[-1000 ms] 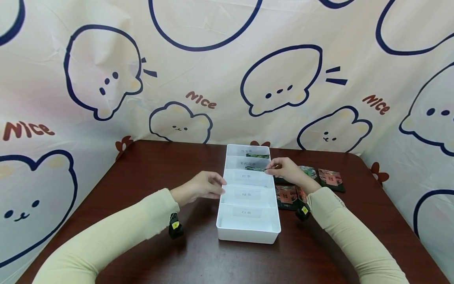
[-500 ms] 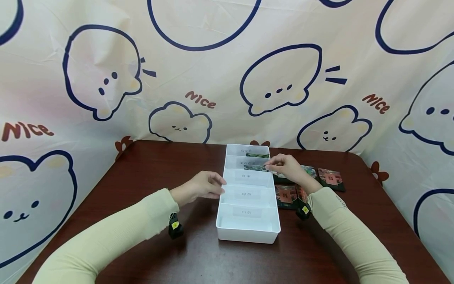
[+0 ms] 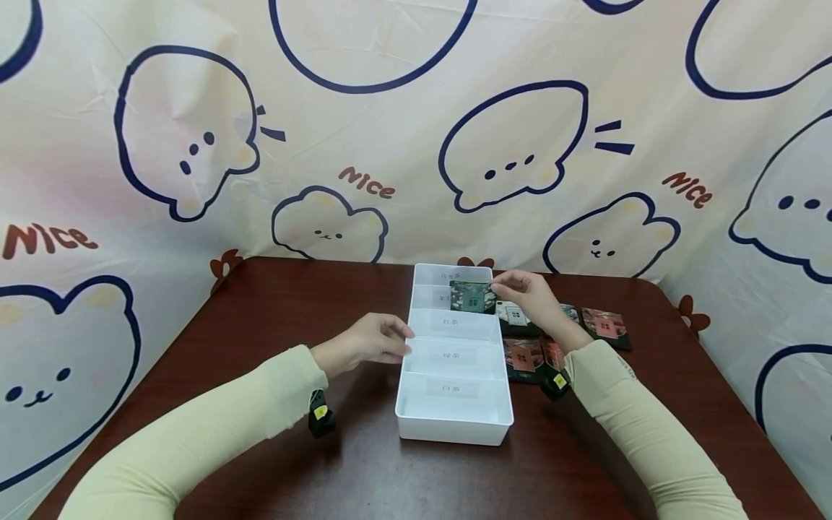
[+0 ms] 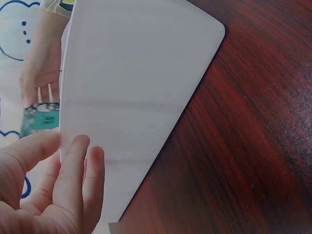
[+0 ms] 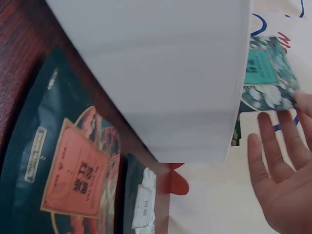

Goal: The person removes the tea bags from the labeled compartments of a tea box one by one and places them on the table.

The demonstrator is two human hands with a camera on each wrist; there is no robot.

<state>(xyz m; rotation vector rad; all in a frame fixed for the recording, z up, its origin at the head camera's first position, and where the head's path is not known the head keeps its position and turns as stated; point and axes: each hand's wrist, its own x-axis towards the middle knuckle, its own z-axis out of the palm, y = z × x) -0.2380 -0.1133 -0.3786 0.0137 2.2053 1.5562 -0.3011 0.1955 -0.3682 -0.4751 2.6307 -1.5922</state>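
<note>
On the dark tabletop [image 3: 585, 469], the work seemed partly done.
Over the far compartments [image 3: 425, 295], a green packet [image 3: 469, 297] was pinched by the right hand [image 3: 531, 300]; the left edge of the white box [image 3: 451, 432], bordered by open table, was touched by the left hand [image 3: 365, 339], fingers loose. More packets [image 3: 523, 357] were left unboxed rightward; none was seen in the three near compartments [image 3: 455, 409].

The reddish-brown table [image 3: 325, 477] bears a white box [image 3: 451, 432] and, beside it, packets [image 3: 606, 328] — perhaps five, some hidden.
</note>
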